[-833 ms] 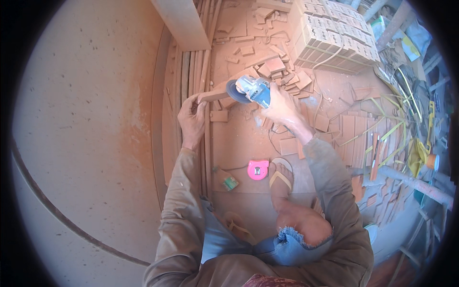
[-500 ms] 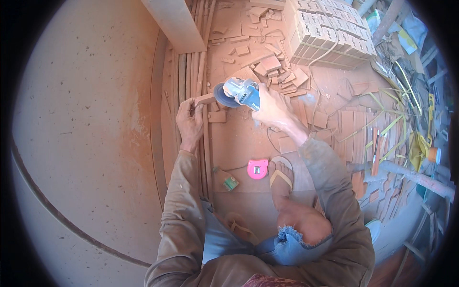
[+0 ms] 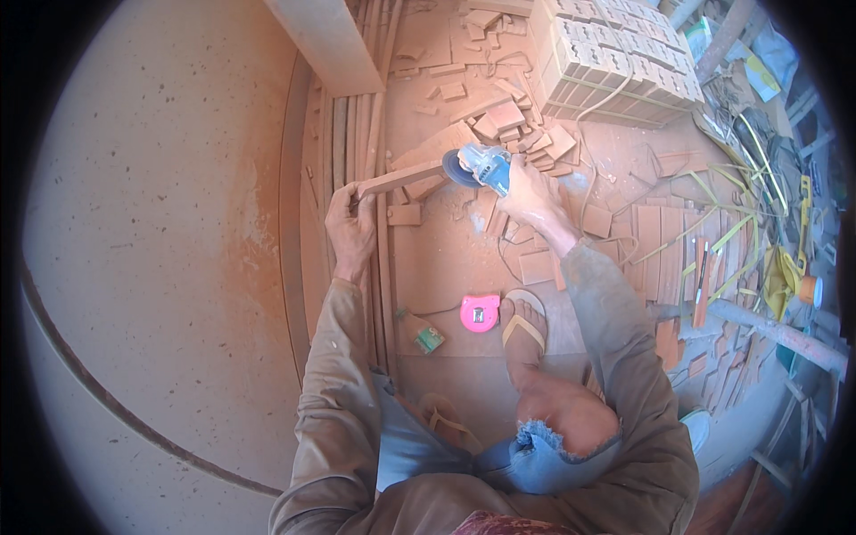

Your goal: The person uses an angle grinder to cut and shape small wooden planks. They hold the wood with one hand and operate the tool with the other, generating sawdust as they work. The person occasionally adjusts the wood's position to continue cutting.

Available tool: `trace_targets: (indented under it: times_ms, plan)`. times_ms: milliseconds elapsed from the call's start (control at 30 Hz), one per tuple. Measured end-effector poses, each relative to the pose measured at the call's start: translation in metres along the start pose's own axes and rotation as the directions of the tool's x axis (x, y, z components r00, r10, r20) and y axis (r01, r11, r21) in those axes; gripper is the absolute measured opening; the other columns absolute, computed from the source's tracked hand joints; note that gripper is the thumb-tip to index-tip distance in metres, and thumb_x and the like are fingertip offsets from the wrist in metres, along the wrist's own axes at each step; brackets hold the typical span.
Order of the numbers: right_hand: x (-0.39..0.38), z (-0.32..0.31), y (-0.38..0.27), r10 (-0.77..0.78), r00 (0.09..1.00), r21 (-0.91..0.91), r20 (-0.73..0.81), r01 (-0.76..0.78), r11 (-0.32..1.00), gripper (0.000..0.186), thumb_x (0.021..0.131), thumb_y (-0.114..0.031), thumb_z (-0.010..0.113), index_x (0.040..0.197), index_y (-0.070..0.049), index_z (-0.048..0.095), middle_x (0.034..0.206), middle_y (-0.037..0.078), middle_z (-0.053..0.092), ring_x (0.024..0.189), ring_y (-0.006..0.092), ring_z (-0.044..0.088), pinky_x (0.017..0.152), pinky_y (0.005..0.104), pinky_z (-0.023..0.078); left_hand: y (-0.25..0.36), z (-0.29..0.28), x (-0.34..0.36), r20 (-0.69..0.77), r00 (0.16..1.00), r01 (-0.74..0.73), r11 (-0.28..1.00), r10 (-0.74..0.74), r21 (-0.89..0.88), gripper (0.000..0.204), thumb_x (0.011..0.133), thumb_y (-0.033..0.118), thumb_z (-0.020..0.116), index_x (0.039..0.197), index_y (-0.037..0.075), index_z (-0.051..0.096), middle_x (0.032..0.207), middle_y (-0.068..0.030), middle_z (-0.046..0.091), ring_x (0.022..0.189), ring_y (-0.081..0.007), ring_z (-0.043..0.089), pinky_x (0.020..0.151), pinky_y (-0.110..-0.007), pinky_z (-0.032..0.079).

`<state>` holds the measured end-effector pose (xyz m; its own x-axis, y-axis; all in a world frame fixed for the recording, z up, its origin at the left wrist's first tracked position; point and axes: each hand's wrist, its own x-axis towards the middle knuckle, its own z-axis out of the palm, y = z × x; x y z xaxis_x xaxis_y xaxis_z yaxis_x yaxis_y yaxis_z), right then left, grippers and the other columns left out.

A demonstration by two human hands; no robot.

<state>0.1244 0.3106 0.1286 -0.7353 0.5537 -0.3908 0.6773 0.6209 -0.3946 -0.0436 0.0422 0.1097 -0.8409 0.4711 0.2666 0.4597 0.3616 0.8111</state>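
My right hand (image 3: 531, 190) is wrapped round the blue body of an angle grinder (image 3: 490, 169). Its dark round disc (image 3: 459, 168) points left and meets the far end of a thin reddish-brown tile strip (image 3: 403, 178); whether the disc spins I cannot tell. Gripped at its other end by my left hand (image 3: 351, 223), the strip is held out level, fingers and thumb closed on it. Beneath it, a small loose tile piece (image 3: 405, 215) lies near long pipes or bars (image 3: 379, 267) along the left.
A strapped stack of tiles (image 3: 615, 67) stands far right, with broken tile pieces (image 3: 505, 116) heaped before it. A pink tape measure (image 3: 480, 313) and small green box (image 3: 428, 339) lie near my feet. Flat tiles (image 3: 660, 241) and yellow straps (image 3: 713, 187) lie right; a post (image 3: 334, 53) stands far left.
The grinder in my right hand has moved right along the strip, from near my left hand to its far end. More of the strip now shows. My left hand has barely moved.
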Motion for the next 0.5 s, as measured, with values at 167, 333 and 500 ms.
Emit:
trace_targets:
  times_ms: [167,333,500]
  plan:
    - [-0.016,-0.012,-0.022,-0.048,0.998,0.059,0.033,0.046,0.997,0.063,0.077,-0.018,0.074,0.13,0.006,0.049,0.111,0.027,0.072,0.107,0.0424,0.07,0.092,0.0507,0.053,-0.001,0.004,0.001,-0.024,1.0,0.0,0.998,-0.002,-0.06,0.02,0.096,0.005,0.071,0.114,-0.001,0.066,0.107,-0.0113,0.068,0.094,-0.0181,0.068,0.085,-0.031,0.056]
    - [-0.012,-0.004,-0.023,-0.096,0.995,0.026,0.007,0.096,0.995,0.066,0.077,-0.018,0.075,0.132,0.007,0.048,0.11,0.026,0.072,0.106,0.0426,0.07,0.092,0.051,0.053,0.001,0.001,0.0,0.007,1.0,0.001,1.0,-0.001,-0.002,0.019,0.097,0.008,0.072,0.111,-0.003,0.067,0.104,-0.0083,0.068,0.093,-0.0155,0.066,0.083,-0.03,0.055]
    - [0.003,0.005,-0.002,-0.001,1.0,0.023,0.021,0.001,1.0,0.063,0.078,-0.014,0.073,0.132,0.007,0.048,0.111,0.027,0.071,0.103,0.0424,0.071,0.091,0.0512,0.054,-0.013,-0.004,-0.003,0.005,0.994,0.107,0.992,-0.107,-0.068,0.019,0.097,0.01,0.073,0.111,-0.002,0.067,0.101,-0.0062,0.067,0.092,-0.013,0.064,0.082,-0.028,0.053]
